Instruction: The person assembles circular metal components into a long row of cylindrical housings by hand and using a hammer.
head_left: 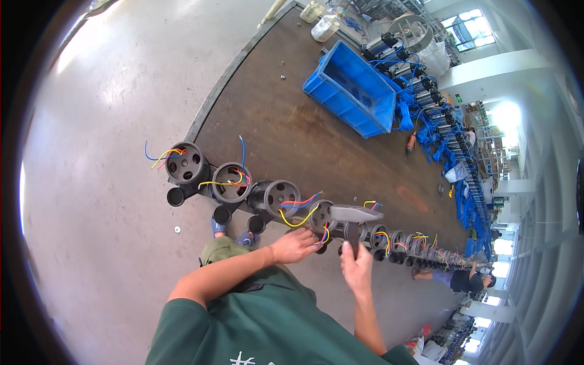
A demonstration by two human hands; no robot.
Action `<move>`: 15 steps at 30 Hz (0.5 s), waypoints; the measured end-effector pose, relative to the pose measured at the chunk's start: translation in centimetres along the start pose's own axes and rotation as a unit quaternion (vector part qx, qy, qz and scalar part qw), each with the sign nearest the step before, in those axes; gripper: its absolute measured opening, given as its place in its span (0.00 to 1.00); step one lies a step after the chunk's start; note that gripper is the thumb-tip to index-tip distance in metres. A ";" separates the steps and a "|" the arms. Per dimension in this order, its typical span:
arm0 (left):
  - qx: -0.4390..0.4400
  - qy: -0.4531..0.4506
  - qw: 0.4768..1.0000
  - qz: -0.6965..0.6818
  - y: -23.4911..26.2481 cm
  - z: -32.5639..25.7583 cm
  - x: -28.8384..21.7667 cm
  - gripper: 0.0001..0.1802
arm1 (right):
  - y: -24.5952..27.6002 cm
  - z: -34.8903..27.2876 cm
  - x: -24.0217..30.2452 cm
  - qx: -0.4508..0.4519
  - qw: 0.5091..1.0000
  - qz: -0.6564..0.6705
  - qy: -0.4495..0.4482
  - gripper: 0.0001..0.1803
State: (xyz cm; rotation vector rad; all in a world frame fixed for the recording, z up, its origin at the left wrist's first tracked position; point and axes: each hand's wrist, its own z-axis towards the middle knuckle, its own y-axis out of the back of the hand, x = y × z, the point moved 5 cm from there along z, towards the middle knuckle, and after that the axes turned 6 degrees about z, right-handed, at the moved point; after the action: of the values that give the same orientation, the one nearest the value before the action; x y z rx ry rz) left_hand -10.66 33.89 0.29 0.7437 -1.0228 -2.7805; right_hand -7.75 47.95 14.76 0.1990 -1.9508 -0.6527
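Housings (258,198) line the surface (274,128) edge; left hand (295,245) half-curled by one's wires (325,235), can't tell if gripping; grey-headed tool (353,214) over row, handle clenched in right hand (358,266).

White lettering (241,359), partly cut off, on a green shirt (261,319); distant green sign (458,98), illegible

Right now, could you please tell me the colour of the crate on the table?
The crate is blue, clearest in the head view.
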 end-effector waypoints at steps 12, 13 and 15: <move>0.016 0.016 1.000 -0.013 -0.3 0.0 -0.4 0.25 | 0.5 0.9 -0.6 -0.003 0.999 -0.039 0.014 0.18; 0.010 0.026 0.999 -0.016 -0.5 0.0 -0.4 0.25 | 0.9 0.4 0.4 -0.020 0.999 -0.011 0.048 0.19; 0.001 0.039 0.999 -0.020 -0.7 0.2 -0.7 0.25 | 0.9 0.3 -0.5 -0.033 0.993 -0.069 0.087 0.19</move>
State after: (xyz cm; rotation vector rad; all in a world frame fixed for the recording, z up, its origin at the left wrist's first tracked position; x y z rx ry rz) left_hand -10.09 34.71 0.30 0.8745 -1.0071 -2.7609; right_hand -7.67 49.06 14.75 0.3407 -1.7574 -0.7634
